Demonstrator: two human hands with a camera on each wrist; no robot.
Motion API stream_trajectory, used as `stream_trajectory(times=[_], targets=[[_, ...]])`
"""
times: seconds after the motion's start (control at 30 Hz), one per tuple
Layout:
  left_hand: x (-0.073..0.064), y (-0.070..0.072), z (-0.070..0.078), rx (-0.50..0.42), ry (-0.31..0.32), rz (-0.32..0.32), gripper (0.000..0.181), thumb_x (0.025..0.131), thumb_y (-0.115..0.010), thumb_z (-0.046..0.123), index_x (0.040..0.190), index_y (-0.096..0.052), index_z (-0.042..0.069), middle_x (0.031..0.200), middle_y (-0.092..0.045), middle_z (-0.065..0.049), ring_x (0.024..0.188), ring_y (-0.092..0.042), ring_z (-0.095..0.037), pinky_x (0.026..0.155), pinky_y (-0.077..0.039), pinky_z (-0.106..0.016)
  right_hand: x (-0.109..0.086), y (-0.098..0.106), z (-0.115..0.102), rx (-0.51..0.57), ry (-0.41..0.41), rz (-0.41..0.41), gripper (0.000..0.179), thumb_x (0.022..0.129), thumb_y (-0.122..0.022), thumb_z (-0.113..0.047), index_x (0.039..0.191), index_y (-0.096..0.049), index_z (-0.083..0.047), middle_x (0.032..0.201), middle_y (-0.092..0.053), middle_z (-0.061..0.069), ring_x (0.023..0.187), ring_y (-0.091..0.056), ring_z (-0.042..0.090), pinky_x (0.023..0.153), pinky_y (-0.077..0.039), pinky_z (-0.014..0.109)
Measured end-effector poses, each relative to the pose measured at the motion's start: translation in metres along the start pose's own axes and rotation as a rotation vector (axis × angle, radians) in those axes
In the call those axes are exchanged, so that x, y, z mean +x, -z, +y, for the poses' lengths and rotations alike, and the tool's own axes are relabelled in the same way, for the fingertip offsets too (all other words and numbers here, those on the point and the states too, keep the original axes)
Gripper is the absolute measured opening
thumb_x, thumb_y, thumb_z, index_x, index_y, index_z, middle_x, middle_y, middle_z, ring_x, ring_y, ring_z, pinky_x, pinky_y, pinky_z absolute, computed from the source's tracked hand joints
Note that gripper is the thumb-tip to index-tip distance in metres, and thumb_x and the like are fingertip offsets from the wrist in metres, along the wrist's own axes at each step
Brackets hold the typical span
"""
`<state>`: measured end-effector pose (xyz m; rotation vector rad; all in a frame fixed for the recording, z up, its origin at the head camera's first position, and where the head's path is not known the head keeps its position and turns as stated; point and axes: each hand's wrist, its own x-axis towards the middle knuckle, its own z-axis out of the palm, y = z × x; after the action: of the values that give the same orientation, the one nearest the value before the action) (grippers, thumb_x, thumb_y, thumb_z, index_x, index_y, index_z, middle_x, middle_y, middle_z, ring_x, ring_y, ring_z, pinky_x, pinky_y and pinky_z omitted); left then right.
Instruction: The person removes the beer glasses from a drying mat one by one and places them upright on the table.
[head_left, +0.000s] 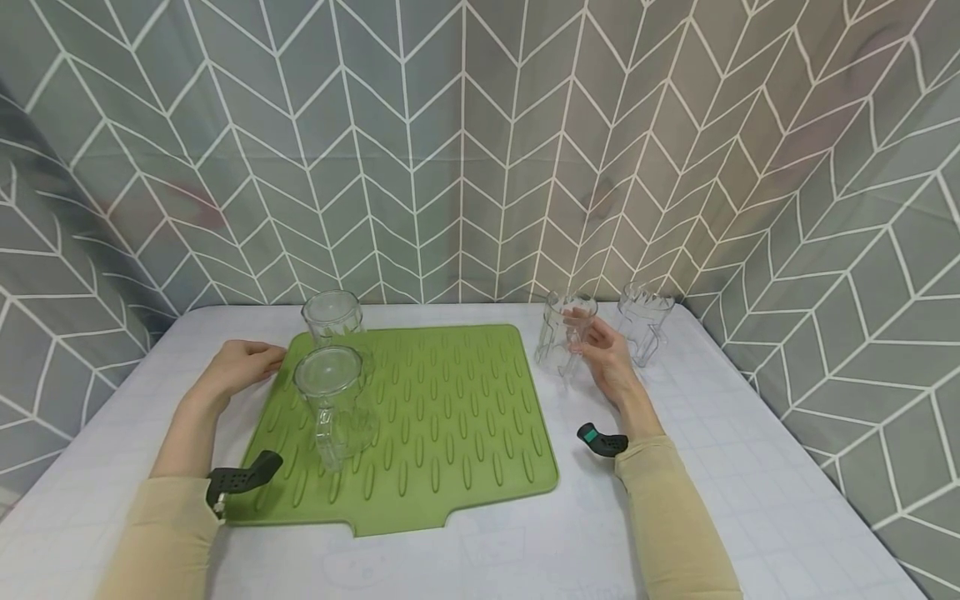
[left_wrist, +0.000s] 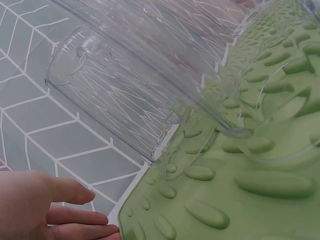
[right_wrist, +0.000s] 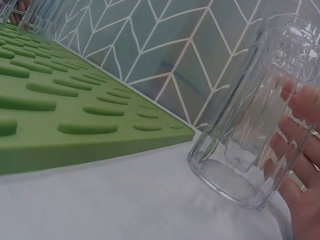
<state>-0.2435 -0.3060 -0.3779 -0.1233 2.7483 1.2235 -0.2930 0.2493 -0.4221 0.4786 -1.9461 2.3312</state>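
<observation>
My right hand is at the right side of a clear glass mug, its fingers and thumb about the wall. In the right wrist view, this mug stands on the table and the fingers show partly through the glass. Another clear mug stands just right of that hand. At the left, my left hand rests on the table, its extended fingertips at the edge of a green ribbed drying mat. Two glass mugs, a nearer one and a farther one, stand on the mat, seemingly upside down.
A white cloth covers the table. Behind and beside it hangs a grey curtain with white chevron lines, close to the back edge. The mat's tab points toward the front.
</observation>
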Motion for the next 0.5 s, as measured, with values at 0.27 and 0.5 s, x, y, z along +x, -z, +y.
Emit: stream_trajectory(times=[0.27, 0.5], targets=[[-0.0012, 0.0001, -0.0004, 0.000, 0.004, 0.004, 0.066, 0.106, -0.039, 0.034, 0.141, -0.037, -0.021, 0.141, -0.047, -0.038, 0.132, -0.050, -0.046, 0.107, -0.048, -0.047, 0.0012, 0.0002, 0.0000, -0.062, -0.076, -0.050, 0.065, 0.084, -0.064, 0.013, 0.144, -0.045, -0.003, 0.162, -0.031, 0.007, 0.149, -0.027, 0.025, 0.126, -0.021, 0.041], [-0.0006, -0.0010, -0.0001, 0.001, 0.004, 0.007, 0.065, 0.106, -0.039, 0.034, 0.141, -0.038, -0.021, 0.140, -0.048, -0.038, 0.131, -0.051, -0.047, 0.107, -0.048, -0.047, 0.0024, 0.0003, 0.0017, -0.092, -0.100, -0.032, 0.065, 0.084, -0.068, 0.012, 0.143, -0.044, -0.002, 0.158, -0.040, 0.006, 0.142, -0.038, 0.020, 0.118, -0.035, 0.031]])
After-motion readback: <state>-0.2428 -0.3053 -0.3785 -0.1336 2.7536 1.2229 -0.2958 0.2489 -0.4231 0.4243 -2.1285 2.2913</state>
